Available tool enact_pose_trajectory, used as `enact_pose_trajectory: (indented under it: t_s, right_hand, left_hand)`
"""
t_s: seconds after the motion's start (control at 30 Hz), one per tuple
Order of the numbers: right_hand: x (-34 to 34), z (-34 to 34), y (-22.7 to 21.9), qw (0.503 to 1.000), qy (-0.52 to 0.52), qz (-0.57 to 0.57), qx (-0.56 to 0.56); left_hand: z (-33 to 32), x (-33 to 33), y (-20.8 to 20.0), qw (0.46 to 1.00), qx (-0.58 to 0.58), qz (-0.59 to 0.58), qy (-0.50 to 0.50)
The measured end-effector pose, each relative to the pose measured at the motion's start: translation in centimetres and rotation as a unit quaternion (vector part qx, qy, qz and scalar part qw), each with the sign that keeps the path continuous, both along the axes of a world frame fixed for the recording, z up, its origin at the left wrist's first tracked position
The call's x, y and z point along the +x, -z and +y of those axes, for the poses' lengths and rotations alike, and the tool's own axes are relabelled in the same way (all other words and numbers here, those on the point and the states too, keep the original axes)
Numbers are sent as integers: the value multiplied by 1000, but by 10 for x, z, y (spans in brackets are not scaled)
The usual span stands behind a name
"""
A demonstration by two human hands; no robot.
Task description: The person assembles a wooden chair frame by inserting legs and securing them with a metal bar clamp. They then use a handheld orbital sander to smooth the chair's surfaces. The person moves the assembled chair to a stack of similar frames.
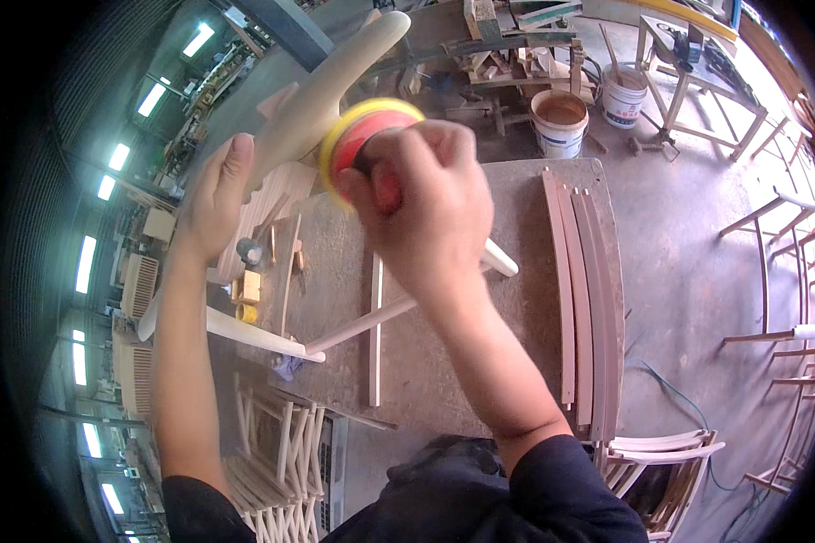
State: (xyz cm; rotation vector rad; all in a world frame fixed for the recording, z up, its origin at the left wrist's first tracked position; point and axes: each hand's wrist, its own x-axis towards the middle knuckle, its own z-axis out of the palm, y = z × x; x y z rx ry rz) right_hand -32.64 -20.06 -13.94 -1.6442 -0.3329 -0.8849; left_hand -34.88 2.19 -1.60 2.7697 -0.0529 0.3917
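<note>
A pale, smoothly curved wooden chair frame (319, 100) rises at the upper left, its rounded end pointing up and away. My left hand (219, 195) holds its near side, thumb showing and most fingers hidden behind the wood. My right hand (435, 195), slightly blurred, grips the back of a round red sanding pad (360, 134) with a yellow rim. The pad's edge meets the curved wood, its face turned toward it. Below my hands, pale legs and a crossing rail (362, 324) reach over the workbench (480, 362); they seem to belong to the same frame.
Several long wooden strips (581, 299) lie along the bench's right side. Small blocks (247, 287) and tools sit at its left. Two buckets (560, 136) stand beyond the far edge. Stacked chair frames (276, 452) are at lower left, and a hose (675, 398) crosses the floor at right.
</note>
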Motion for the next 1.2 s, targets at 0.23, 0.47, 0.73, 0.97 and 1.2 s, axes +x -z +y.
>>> enact_pose_trajectory:
  t_s: [0.23, 0.47, 0.73, 0.97, 1.2]
  right_hand:
    - [0, 6, 8, 998, -20, -33, 41]
    - [-1, -8, 9, 999, -38, 29, -19]
    - [8, -18, 0, 997, -59, 45, 4]
    - [22, -31, -6, 992, -125, 28, -19]
    - [84, -48, -9, 898, -412, 147, 38]
  left_hand:
    - [-3, -2, -1, 999, 6, 1, -33]
    - [-7, -2, -2, 1000, 13, -8, -10]
    - [-18, -10, -1, 999, 22, -25, -15]
    - [-24, -18, 1, 996, 54, -65, -19]
    - [-38, -29, 0, 994, 85, -57, -39]
